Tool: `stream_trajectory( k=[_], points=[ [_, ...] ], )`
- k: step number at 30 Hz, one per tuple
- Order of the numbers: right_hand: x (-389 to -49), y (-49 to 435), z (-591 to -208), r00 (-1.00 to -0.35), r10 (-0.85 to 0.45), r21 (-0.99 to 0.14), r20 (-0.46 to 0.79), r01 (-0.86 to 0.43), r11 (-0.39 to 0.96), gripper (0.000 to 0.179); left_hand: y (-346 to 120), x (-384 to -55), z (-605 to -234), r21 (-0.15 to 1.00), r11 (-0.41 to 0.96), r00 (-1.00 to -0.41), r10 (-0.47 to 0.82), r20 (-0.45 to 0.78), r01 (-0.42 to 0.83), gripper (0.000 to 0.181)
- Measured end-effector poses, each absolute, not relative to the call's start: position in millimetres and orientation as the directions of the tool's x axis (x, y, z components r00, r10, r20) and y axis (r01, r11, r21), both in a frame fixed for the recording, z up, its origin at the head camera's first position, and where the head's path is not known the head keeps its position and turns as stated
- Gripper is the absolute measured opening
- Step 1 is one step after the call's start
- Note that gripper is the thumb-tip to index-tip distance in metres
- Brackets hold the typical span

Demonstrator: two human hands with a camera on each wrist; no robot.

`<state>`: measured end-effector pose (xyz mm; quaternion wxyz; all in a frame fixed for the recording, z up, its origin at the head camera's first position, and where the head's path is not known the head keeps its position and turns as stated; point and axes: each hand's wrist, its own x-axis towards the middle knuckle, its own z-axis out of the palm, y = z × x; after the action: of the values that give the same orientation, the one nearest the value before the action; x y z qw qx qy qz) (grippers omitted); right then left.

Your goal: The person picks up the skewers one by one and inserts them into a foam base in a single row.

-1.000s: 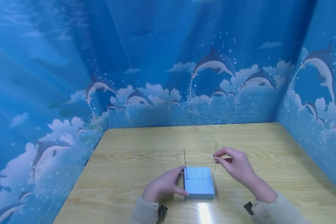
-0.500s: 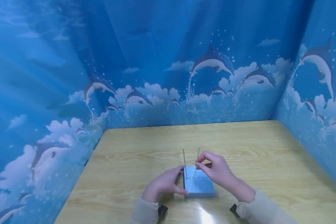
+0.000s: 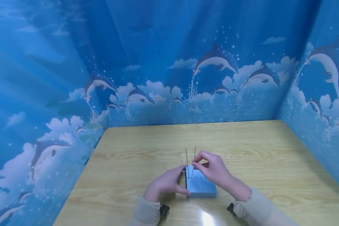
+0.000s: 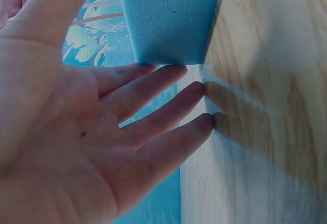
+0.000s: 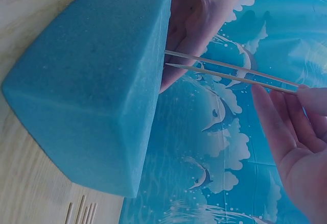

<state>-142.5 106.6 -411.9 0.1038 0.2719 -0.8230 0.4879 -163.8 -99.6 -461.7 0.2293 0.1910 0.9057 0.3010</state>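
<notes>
A blue foam block (image 3: 201,187) lies on the table, a row of small dark holes across its top. My left hand (image 3: 167,182) holds its left side, thumb at the near corner and fingertips at the far one. In the left wrist view those fingers are nearly straight, with fingertips (image 4: 176,71) against the block's edge. One thin wooden skewer (image 3: 186,157) stands upright in the leftmost hole. My right hand (image 3: 213,168) pinches a second skewer (image 5: 225,76) between thumb and fingers, its pointed tip right at the block's top, close beside the first.
Several more skewers (image 3: 243,160) lie side by side on the wooden table (image 3: 124,175) to the right, behind my right hand. A blue curtain (image 3: 158,62) printed with dolphins encloses the table's back and sides.
My right hand has carried the pinched skewer leftward from above the loose skewers to over the block, next to the standing one. The left hand has stayed on the block.
</notes>
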Motion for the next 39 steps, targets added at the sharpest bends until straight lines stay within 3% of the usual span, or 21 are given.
stream_trajectory(
  k=[39],
  points=[
    [-147.3,98.8,-420.3,-0.852,-0.356,-0.758,0.385,-0.512,0.404,0.009,-100.4,-161.0,-460.7,0.634,0.727,-0.819,0.515,-0.251,0.263,0.107]
  ],
)
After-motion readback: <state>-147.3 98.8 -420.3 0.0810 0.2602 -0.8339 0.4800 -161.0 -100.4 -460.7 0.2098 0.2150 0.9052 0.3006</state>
